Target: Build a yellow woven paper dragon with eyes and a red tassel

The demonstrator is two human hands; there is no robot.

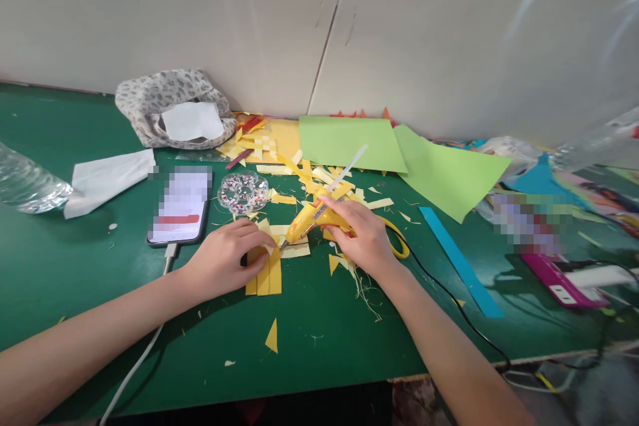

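Head view. Clock positions are read from the strip piece (269,279), with twelve towards the wall.

The strip piece is located on the green table (349,359), in front of the person. Several yellow strips are laid side by side and are crossed by pale strips (299,249), whose ends project at two o'clock. The strip piece is held by the left hand (234,253), whose thumb and bent fingers are closed on it. The yellow glue gun (310,216) is gripped by the right hand (362,233) at two o'clock, with its nozzle brought down to the strips; whether the trigger is pressed cannot be told. A glue stick (352,165) is seen protruding from the rear of the gun.

The work is judged to be partway. The strips are already cut and set crosswise; the fixing of the projecting ends appears to be outstanding. Whether any joint is already glued cannot be determined, as the crossing is partly covered by the fingers.

At twelve, a chequered piece (265,142) is noted near the wall. Off-cuts are scattered around, including a yellow triangle (272,336) at six. A bead case (243,192) is found at eleven, a phone (180,203) at ten.
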